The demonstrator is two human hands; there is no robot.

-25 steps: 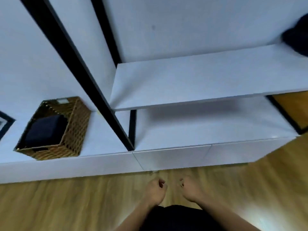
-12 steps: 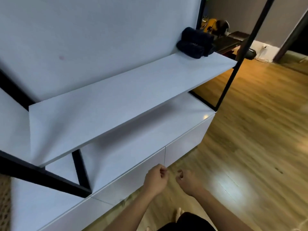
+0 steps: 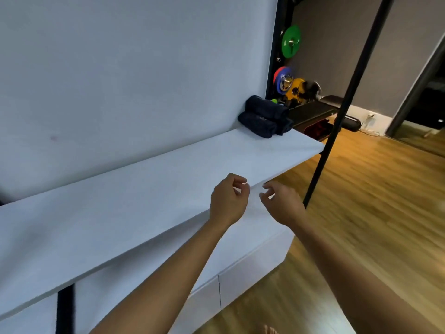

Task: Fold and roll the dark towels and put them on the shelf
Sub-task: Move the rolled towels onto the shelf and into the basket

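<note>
My left hand and right hand hovered side by side at the front edge of the white shelf, fingers loosely curled, holding nothing. Rolled dark towels lay stacked at the shelf's far end, against the wall.

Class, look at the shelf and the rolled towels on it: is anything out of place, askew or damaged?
Nothing stands out. The rolled dark towels sit stacked neatly at the far right end of the white shelf, against the wall. Both hands, left and right, hold nothing.
</note>
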